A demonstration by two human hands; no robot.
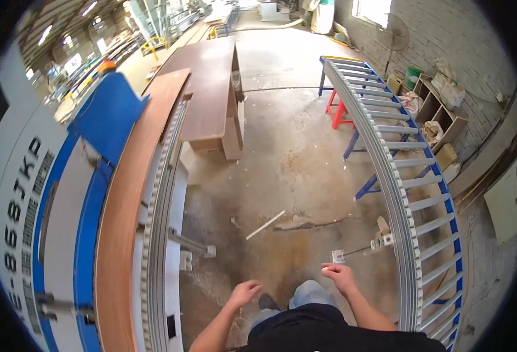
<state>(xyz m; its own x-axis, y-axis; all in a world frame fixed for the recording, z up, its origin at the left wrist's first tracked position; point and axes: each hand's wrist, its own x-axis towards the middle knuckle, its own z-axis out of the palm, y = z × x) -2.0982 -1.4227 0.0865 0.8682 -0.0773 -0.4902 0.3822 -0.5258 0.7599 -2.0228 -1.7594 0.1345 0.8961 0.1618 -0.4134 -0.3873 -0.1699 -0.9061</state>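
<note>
My left hand point(246, 292) hangs in front of my body over the concrete floor, fingers loosely bent with nothing visible in them. My right hand point(339, 277) is held out on the other side of my legs, its fingers partly bent and slightly apart; no object shows in it. Neither hand touches anything. To the left, a long brown wood-grain board point(115, 234) lies lengthwise along the machine point(85, 234), beside a metal rail with a row of small rollers point(156, 234). Nearest my right hand is a roller conveyor point(394, 176) with blue legs.
Ahead on the left stands a large stack of brown panels point(208, 111). A thin white strip point(264, 226) lies on the floor. Small metal brackets point(337, 256) stick out near the conveyor. A red stool point(339, 111) sits under it; a fan point(392, 34) stands by the brick wall.
</note>
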